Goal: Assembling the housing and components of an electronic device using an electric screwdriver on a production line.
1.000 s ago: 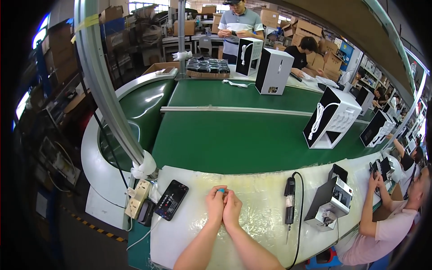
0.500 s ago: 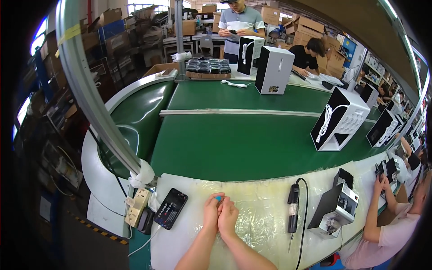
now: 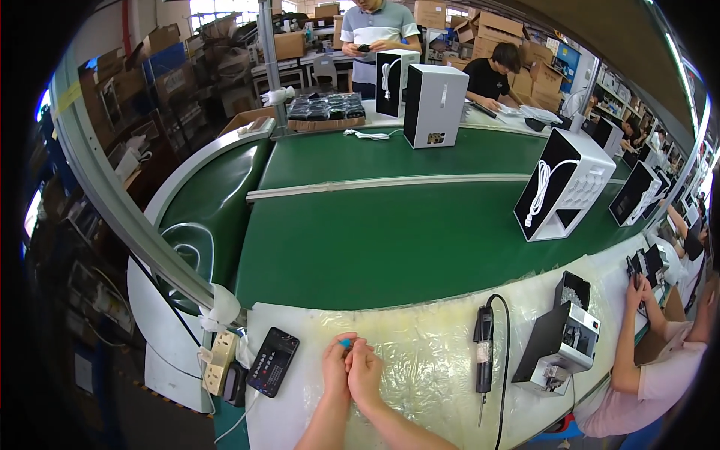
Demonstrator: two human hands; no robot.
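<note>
Shifted lower and leftward in view, the left hand [image 3: 335,369] and right hand [image 3: 365,373] are seen curled together near the phone [image 3: 272,362]; whether anything is gripped cannot be told.

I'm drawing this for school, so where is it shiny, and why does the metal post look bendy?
In the head view, light glares off the curved green conveyor belt and the crinkled plastic film; in that view, the fisheye lens bends the metal post and leaves dark corners.
</note>
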